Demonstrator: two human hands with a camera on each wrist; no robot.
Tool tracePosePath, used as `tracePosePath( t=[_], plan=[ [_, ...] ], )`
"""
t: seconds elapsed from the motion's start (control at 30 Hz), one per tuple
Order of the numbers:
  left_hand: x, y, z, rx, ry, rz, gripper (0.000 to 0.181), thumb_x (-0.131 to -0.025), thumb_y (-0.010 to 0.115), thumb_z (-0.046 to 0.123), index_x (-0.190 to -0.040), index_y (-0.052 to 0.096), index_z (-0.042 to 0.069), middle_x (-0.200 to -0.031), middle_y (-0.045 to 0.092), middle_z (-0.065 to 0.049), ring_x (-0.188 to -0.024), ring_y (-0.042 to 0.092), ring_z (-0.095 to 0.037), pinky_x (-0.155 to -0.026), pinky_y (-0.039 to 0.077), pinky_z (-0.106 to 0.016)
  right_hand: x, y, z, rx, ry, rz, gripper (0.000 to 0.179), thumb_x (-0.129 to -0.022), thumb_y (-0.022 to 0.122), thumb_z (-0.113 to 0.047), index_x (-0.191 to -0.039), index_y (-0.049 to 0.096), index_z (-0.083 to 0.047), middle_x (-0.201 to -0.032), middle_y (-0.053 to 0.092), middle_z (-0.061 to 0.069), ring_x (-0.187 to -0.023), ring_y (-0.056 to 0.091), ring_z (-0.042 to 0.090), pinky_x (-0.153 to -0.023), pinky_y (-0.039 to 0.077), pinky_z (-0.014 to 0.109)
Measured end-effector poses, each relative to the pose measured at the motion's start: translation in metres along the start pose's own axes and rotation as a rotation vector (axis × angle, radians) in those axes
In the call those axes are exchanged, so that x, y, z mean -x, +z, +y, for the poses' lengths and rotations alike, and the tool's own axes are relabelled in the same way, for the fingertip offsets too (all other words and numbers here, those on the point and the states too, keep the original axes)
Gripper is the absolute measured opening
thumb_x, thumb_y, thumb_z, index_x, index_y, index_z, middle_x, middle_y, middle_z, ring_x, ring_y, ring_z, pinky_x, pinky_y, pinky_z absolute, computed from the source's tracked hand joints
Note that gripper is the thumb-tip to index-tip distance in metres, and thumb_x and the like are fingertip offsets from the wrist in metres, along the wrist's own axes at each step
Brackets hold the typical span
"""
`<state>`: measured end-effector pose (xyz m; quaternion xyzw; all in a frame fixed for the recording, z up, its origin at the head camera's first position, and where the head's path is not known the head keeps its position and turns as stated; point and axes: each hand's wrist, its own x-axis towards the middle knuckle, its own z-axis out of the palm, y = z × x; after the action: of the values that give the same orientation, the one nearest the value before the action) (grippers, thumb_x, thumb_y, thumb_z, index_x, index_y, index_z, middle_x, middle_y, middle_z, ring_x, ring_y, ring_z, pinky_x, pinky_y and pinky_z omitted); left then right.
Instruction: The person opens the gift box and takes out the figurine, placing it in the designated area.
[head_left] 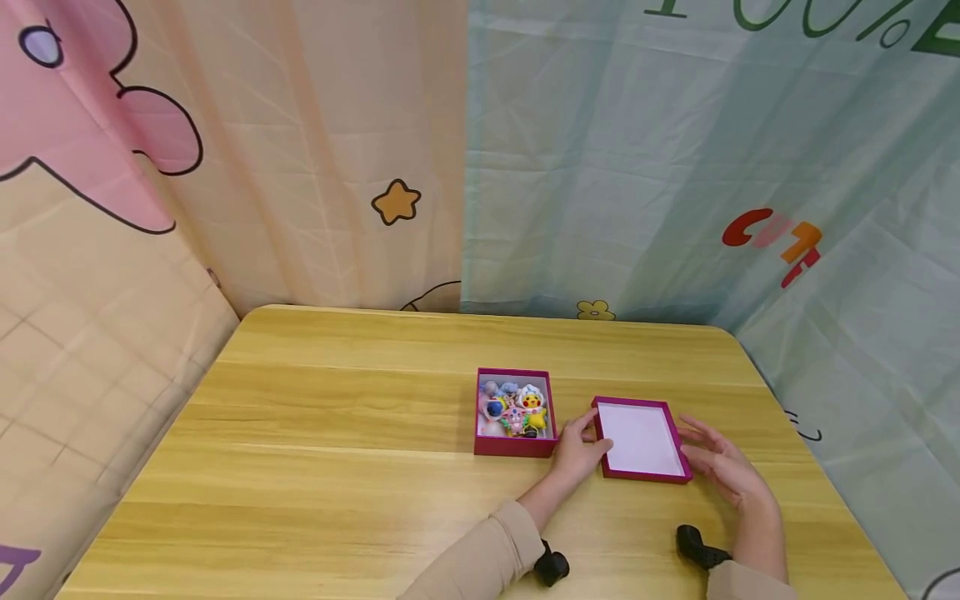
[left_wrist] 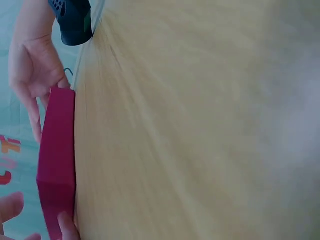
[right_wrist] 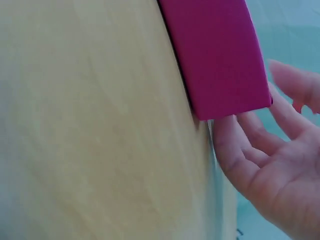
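A shallow magenta box lid (head_left: 641, 439) with a white inside lies hollow side up on the table. My left hand (head_left: 576, 454) is at its left side, a fingertip (left_wrist: 67, 227) against the outer wall and the thumb raised over the rim. At the right side is my right hand (head_left: 723, 467), its fingers loosely bent beside the lid's corner and the thumb held apart. Left of the lid stands a matching magenta box (head_left: 512, 447), close to my left hand. Several small colourful figurines (head_left: 513, 410) fill it, one of them yellow with a white hood.
The wooden table (head_left: 300, 467) has its far edge near printed curtains (head_left: 585, 167) that hang behind it and at both sides. A black wrist camera (head_left: 551, 565) sits on the left cuff, another black camera (head_left: 701, 547) by the right wrist.
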<state>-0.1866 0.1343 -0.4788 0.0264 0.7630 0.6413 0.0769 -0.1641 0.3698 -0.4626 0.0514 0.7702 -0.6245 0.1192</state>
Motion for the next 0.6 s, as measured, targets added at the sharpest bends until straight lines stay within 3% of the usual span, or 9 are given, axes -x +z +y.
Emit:
tracePosePath(
  t=[0.13, 0.27, 0.4, 0.47, 0.6],
  plan=[
    [0.007, -0.001, 0.008, -0.091, 0.096, -0.005, 0.052, -0.078, 0.069, 0.015, -0.127, 0.053, 0.01, -0.113, 0.05, -0.01, -0.102, 0.051, -0.023, -0.084, 0.044, -0.035, -0.001, 0.003, -0.007, -0.066, -0.07, 0.089, 0.054, -0.09, 0.056, -0.021, -0.137, 0.032, -0.009, -0.106, 0.05, -0.018, -0.092, 0.054, -0.005, -0.078, 0.045, 0.015],
    [0.013, -0.007, 0.017, -0.161, 0.275, -0.022, 0.048, -0.081, 0.066, 0.016, -0.126, 0.052, 0.01, -0.121, 0.048, -0.008, -0.113, 0.046, -0.024, -0.093, 0.039, -0.038, -0.016, 0.001, 0.002, -0.056, -0.123, 0.158, 0.062, -0.086, 0.061, -0.033, -0.138, 0.034, -0.013, -0.112, 0.051, -0.01, -0.094, 0.054, -0.004, -0.077, 0.045, 0.014],
    [0.015, -0.024, 0.031, -0.269, 0.415, -0.027, 0.045, -0.083, 0.064, 0.018, -0.126, 0.051, 0.011, -0.124, 0.047, -0.005, -0.115, 0.044, -0.021, -0.093, 0.04, -0.036, -0.038, 0.0, 0.017, -0.017, -0.154, 0.198, 0.076, -0.079, 0.064, -0.048, -0.141, 0.03, -0.019, -0.121, 0.048, -0.002, -0.097, 0.055, 0.001, -0.076, 0.046, 0.013],
    [0.014, -0.035, 0.036, -0.365, 0.479, -0.01, 0.045, -0.084, 0.064, 0.02, -0.126, 0.051, 0.012, -0.125, 0.047, -0.004, -0.116, 0.043, -0.02, -0.094, 0.04, -0.036, -0.043, 0.006, 0.016, -0.019, -0.191, 0.192, 0.072, -0.081, 0.062, -0.045, -0.141, 0.03, -0.02, -0.123, 0.047, 0.002, -0.098, 0.056, 0.004, -0.076, 0.046, 0.014],
    [0.009, -0.058, 0.039, -0.601, 0.568, 0.066, 0.049, -0.083, 0.065, 0.025, -0.128, 0.048, 0.016, -0.127, 0.047, -0.002, -0.116, 0.042, -0.018, -0.096, 0.037, -0.036, -0.035, 0.032, -0.008, -0.047, -0.271, 0.141, 0.059, -0.089, 0.057, -0.027, -0.14, 0.029, -0.015, -0.125, 0.046, 0.013, -0.099, 0.059, 0.012, -0.077, 0.048, 0.017]
  ],
)
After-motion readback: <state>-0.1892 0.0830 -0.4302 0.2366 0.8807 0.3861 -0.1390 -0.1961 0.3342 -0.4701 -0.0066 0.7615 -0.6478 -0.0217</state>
